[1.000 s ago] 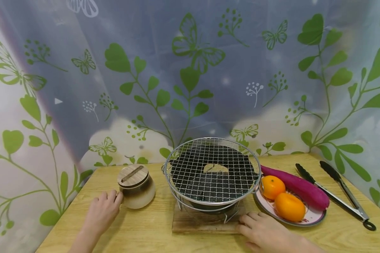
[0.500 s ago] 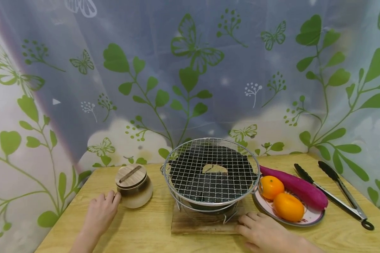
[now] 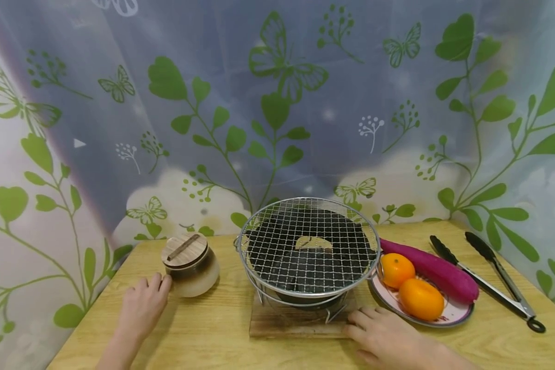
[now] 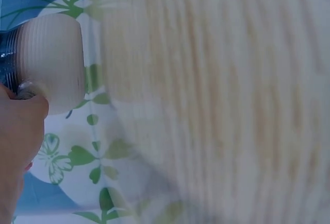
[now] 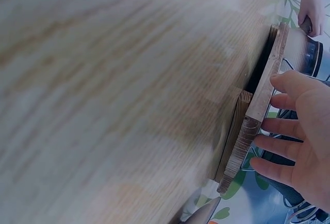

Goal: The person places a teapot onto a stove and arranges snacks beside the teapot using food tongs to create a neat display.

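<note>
- We saw the left hand [image 3: 145, 303] grasping the small handle [image 5: 306, 26] of the pot [image 3: 195, 277], which stood on the table [image 3: 203, 336] left of the grill [image 3: 310, 252], its wooden lid [image 3: 185, 248] on.
- We saw the right hand [image 3: 384, 331] unclenched, fingers extended against the wooden board [image 3: 291, 326] near its right end.
- The grill stood on that board.
- To its right we saw two orange fruits [image 3: 421, 299] and a purple vegetable [image 3: 444, 272] on a plate [image 3: 462, 316], tongs [image 3: 487, 289] farther right.
</note>
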Tool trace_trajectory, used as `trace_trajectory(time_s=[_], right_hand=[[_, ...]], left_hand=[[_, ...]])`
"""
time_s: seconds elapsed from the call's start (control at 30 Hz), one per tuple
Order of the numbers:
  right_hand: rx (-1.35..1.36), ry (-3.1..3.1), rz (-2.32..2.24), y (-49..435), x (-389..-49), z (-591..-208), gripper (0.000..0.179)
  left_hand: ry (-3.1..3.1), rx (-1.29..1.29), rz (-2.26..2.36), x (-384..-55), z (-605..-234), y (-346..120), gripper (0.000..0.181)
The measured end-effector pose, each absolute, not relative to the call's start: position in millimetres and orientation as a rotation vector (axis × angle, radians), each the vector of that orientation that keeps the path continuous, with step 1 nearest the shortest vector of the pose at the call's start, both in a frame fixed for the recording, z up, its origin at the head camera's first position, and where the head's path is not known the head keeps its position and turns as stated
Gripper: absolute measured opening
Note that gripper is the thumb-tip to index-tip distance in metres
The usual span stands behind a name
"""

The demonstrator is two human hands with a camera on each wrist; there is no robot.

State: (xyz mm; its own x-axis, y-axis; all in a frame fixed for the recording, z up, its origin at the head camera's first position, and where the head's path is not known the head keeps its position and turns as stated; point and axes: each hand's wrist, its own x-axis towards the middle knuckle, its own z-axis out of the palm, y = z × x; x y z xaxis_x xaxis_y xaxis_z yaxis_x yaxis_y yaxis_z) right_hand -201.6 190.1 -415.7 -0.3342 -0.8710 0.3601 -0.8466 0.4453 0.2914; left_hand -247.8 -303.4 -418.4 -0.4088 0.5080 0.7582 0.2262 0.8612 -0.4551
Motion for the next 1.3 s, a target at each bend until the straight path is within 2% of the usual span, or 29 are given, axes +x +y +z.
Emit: trace_trajectory(time_s=[0.13, 0.67, 0.87, 1.07, 1.3], right_hand=[[1.438, -2.24, -0.07, 190.5, -201.2, -415.7, 0.042], [1.419, -2.213, -0.06, 190.5, -200.8, -417.2, 0.042], [1.43, -2.229, -0.059, 190.6, -200.7, -416.6, 0.041], [1.435, -2.246, -0.053, 190.7, -199.9, -415.9, 0.041], [1.435, -2.28, -0.05, 191.7, -198.8, -415.7, 0.041]], left_hand=[[-1.995, -0.527, 0.335, -248.2, -414.0, -303.1, 0.014], [-1.964, -0.518, 0.35, -244.5, -393.7, -298.9, 0.011], [-1.934, -0.516, 0.374, -243.7, -383.2, -294.0, 0.024], [-1.942, -0.526, 0.395, -244.7, -373.9, -292.4, 0.015], [-1.922, -0.544, 0.394, -245.7, -363.9, -291.1, 0.018]])
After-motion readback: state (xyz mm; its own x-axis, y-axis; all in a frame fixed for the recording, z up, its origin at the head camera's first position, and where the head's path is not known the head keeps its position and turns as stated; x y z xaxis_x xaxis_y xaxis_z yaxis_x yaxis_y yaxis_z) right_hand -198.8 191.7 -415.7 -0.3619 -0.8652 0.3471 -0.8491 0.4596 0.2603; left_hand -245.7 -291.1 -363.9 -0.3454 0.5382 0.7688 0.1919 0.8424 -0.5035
